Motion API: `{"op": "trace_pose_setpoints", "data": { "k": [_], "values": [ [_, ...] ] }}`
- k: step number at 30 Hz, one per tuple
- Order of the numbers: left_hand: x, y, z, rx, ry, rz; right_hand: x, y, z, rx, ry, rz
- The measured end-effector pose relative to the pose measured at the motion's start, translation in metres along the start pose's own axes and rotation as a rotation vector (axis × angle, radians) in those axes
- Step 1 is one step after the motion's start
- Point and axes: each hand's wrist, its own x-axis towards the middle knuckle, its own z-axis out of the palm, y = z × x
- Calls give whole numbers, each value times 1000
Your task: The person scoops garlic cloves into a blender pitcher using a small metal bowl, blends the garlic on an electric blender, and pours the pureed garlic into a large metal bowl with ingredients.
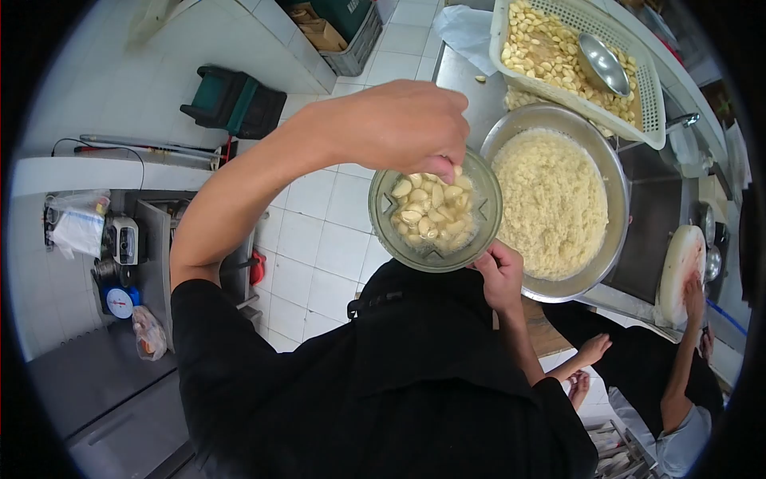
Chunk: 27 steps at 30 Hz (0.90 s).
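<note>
A clear greenish jug full of peeled garlic cloves in liquid is at the centre. Over its upper rim, my left hand is closed, with a pale clove at the fingertips. My right hand grips the jug at its lower right side. Just right of the jug, a large steel bowl holds minced pale garlic. Behind the bowl stands a white plastic basket of whole cloves, with a small metal bowl lying on them.
A sink lies beyond the steel bowl. At the lower right, another person's hand touches a stained white board; further hands show nearby. A green and black bin stands at the upper left, and a blue scale sits far left.
</note>
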Motion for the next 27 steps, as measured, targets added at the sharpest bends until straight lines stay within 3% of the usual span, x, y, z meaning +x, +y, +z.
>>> {"op": "trace_pose_setpoints", "data": {
  "k": [8, 11, 13, 20, 23, 25, 26, 27],
  "values": [
    [-8, -14, 7, -116, -13, -76, 2, -3, -3, 19, -47, -5],
    [-16, -16, 1, -271, -58, -175, 2, -2, -6, -8, -66, -12],
    [-24, -14, -4, -710, 15, -414, 3, -5, -7, -3, -73, 24],
    [-50, -31, -4, -841, 77, -470, -2, -2, -1, 18, -42, 69],
    [-70, -40, 5, -834, 194, -489, -7, 10, 7, 29, 57, 40],
    [-95, -47, 20, -784, 469, -628, -6, 11, 18, 271, 135, 32],
    [-108, -45, 33, -789, 478, -630, -5, 21, 21, 377, 182, -11],
    [-123, -43, 51, -740, 654, -777, -4, 19, 23, 372, 174, -12]
  ]
}}
